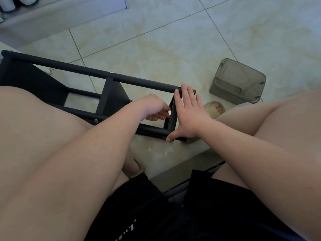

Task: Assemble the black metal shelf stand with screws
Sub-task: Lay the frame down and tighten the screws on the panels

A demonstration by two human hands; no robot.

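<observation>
The black metal shelf stand (97,73) lies on its side on the tiled floor between my knees, its long tubes running from upper left to centre. Silver screw heads show along the tubes. My right hand (189,115) lies flat with straight fingers against the end shelf panel (171,117), fingertips at the upper tube's end and thumb on the lower tube. My left hand (154,108) reaches inside the frame just left of that panel, fingers loosely bent toward it; whether it holds anything is hidden.
A translucent grey plastic container (238,80) lies tipped on the floor to the right of the stand. My sandalled foot (214,109) is beside my right hand. A raised ledge (52,16) runs along the top left.
</observation>
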